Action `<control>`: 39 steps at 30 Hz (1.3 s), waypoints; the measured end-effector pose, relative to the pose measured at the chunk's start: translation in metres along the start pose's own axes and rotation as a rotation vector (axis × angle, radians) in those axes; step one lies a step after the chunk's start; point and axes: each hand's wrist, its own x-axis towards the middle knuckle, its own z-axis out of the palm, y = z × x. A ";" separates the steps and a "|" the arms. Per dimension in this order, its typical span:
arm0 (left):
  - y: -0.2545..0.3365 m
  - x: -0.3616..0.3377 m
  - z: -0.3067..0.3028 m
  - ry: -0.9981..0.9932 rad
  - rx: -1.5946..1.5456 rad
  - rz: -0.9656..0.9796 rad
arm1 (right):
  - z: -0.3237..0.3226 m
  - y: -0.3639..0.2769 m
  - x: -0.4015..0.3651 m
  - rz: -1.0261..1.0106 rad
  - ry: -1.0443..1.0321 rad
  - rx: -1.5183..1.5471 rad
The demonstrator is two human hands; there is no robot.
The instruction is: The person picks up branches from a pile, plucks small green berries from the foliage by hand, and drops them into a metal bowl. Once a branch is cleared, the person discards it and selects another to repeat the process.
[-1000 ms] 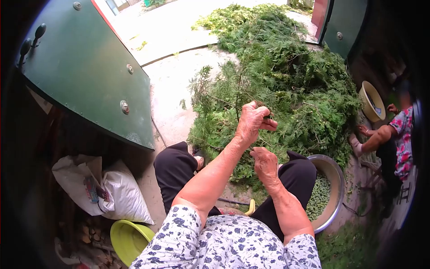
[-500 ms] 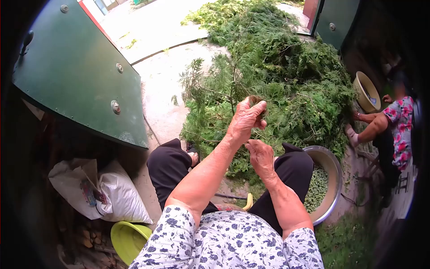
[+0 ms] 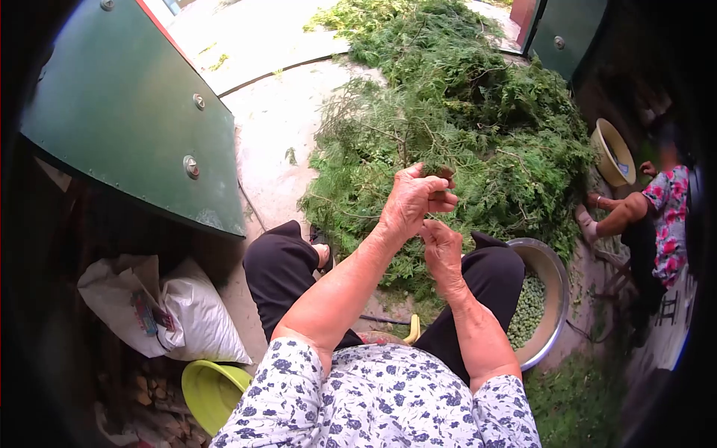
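A leafy evergreen branch [image 3: 402, 143] is in my left hand [image 3: 413, 200], its thumb and fingers closed around the stem. The flat green sprays spread forward and to the left, over the pile. Just below and to the right, my right hand [image 3: 444, 255] is pinched closed near the left fingers; what its fingertips hold is too small to make out. Beyond both hands lies a big heap of cut evergreen branches [image 3: 515, 142]. Beside my right knee stands a metal basin [image 3: 559, 299] partly filled with small green cones or seeds [image 3: 527, 317].
A green metal door [image 3: 134, 112] stands at the left. White sacks [image 3: 202, 313] and a lime-green basin [image 3: 216, 396] are on my left side. At the right, another person in a floral top [image 3: 671, 216] sits by a beige basin [image 3: 614, 153]. Loose greenery [image 3: 575, 403] lies lower right.
My left hand has shifted a little to the right with the branch, and its fingers have spread slightly. My right hand has risen closer to it.
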 end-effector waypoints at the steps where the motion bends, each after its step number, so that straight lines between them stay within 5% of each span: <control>1: 0.001 -0.001 0.001 -0.006 -0.023 -0.036 | 0.000 0.000 0.000 -0.009 0.026 0.018; 6: -0.003 -0.004 0.005 -0.096 -0.091 -0.170 | -0.003 0.009 0.000 0.069 -0.037 0.078; 10: -0.008 -0.006 0.012 -0.108 -0.109 -0.212 | 0.009 0.062 -0.001 0.094 -0.041 0.674; 12: -0.013 -0.005 0.009 -0.163 -0.132 -0.280 | 0.008 0.064 0.001 0.316 0.039 1.387; 16: -0.015 -0.015 0.011 -0.198 -0.022 -0.247 | 0.000 0.088 0.006 0.099 -0.217 1.593; 17: -0.015 -0.017 0.010 -0.222 -0.024 -0.241 | -0.003 0.089 0.004 0.097 -0.223 1.592; 20: -0.017 -0.029 0.005 -0.326 0.018 -0.186 | -0.016 0.087 -0.002 0.430 0.003 0.941; 21: -0.015 -0.035 0.004 -0.360 0.010 -0.199 | -0.021 0.074 0.000 0.207 -0.143 1.133; 22: -0.014 -0.040 0.001 -0.370 0.011 -0.196 | -0.025 0.043 0.005 0.198 -0.138 1.128; 24: -0.012 -0.050 -0.008 -0.420 0.034 -0.242 | -0.026 -0.015 0.018 0.207 -0.005 0.687; 26: -0.008 -0.059 -0.020 -0.452 0.020 -0.279 | -0.025 0.005 0.024 0.385 0.026 0.798; 30: 0.028 -0.083 -0.051 -0.462 0.193 -0.344 | -0.023 0.024 0.031 0.358 0.056 0.845; 36: 0.069 -0.080 -0.133 0.118 0.115 0.085 | -0.027 0.027 0.037 0.390 0.025 0.955; 39: 0.083 -0.079 -0.160 0.233 0.023 0.192 | -0.025 0.026 0.037 0.419 0.031 0.951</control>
